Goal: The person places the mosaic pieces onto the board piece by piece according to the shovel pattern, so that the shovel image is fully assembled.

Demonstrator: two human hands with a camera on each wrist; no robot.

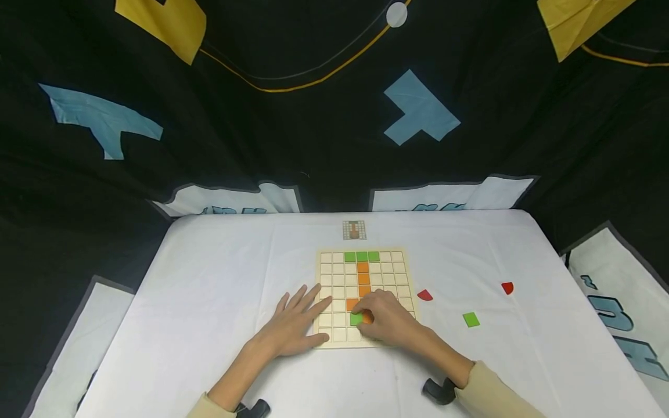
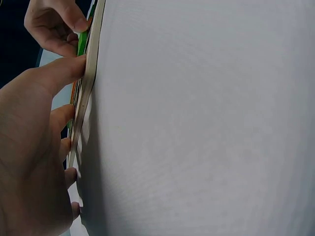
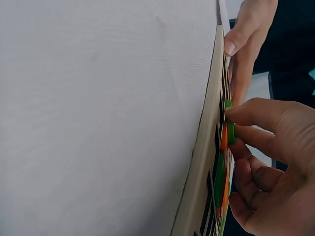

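A light wooden grid board [image 1: 326,278] lies on the white table. Three green square tiles [image 1: 362,256] fill part of its top row, and orange square tiles [image 1: 363,278] run in a column below them. Another orange tile [image 1: 352,304] sits left of the column's lower end. Over the lower middle cells, my right hand [image 1: 389,320] pinches a green square tile [image 3: 231,123] between thumb and fingers, partly covering the orange tiles there. My left hand [image 1: 292,325] rests with spread fingers on the board's left edge, its thumb at the lower left corner.
A small pattern card [image 1: 354,230] lies behind the board. To the right are a red rounded piece [image 1: 425,295], a loose green tile [image 1: 471,319] and a second red piece [image 1: 507,288]. A black cloth [image 1: 313,145] with taped shapes hangs beyond the table.
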